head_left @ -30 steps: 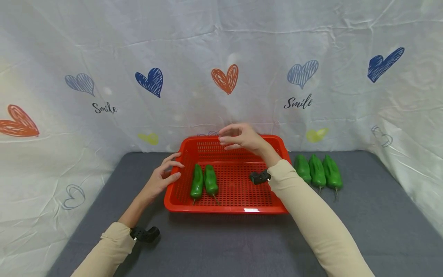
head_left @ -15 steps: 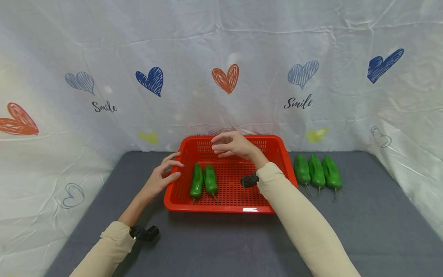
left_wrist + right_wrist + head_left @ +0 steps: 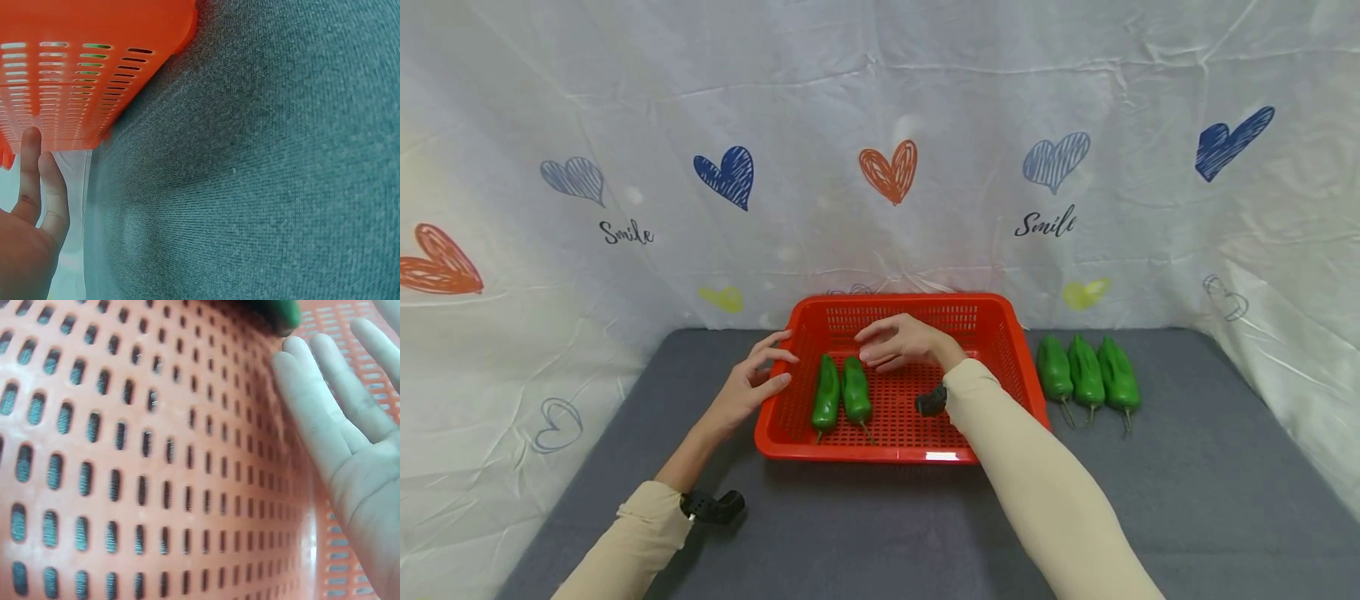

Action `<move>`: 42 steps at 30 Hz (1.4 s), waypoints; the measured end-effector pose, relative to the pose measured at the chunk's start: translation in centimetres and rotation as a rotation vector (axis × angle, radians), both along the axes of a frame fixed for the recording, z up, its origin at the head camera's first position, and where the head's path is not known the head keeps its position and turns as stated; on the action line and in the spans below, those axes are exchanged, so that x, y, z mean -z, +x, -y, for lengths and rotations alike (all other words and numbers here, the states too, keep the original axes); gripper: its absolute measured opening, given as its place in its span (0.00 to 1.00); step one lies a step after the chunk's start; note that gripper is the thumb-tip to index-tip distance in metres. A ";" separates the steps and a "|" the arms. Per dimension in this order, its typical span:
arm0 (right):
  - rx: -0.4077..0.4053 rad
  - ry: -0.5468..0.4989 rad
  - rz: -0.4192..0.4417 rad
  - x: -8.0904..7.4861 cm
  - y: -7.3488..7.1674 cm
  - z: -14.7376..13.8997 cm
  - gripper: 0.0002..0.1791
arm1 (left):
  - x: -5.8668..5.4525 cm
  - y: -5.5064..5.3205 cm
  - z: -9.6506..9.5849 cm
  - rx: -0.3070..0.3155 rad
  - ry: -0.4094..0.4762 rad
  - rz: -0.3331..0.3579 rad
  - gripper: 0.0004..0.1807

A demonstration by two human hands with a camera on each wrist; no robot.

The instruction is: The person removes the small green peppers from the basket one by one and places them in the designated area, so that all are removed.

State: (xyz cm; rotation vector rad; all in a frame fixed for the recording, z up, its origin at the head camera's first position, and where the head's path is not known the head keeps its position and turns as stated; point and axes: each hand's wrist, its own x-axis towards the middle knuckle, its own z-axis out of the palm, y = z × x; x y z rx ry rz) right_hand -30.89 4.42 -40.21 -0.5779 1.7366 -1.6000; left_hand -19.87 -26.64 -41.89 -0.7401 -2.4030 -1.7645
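Observation:
Two green peppers (image 3: 827,396) lie side by side in the left half of a red plastic basket (image 3: 880,452), stems toward the near side. My left hand (image 3: 751,385) rests at the basket's left rim, its fingertips and thumb on the edge. In the left wrist view two fingers (image 3: 54,187) extend fairly straight beside the outer basket wall. My right hand (image 3: 902,343) is inside the basket area, just right of the peppers' far ends, fingers loosely bent and holding nothing. The right wrist view shows its fingers (image 3: 312,400) close to one pepper's tip (image 3: 275,314), over the slotted floor.
Three more green peppers (image 3: 1087,373) lie in a row on the grey cloth-covered table (image 3: 880,533), right of the basket. Behind the table hangs a white curtain (image 3: 805,100) printed with hearts. A black wrist camera (image 3: 713,506) sits on the left wrist.
My right hand has moved left from above the basket's far side, then lowered into the basket toward the two peppers. The left hand stays at the rim, and the peppers have not moved.

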 end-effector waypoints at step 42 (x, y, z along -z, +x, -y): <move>0.049 0.162 -0.137 0.9 1.2 3.0 0.24 | 0.0 0.1 -0.1 0.005 -0.007 -0.009 0.13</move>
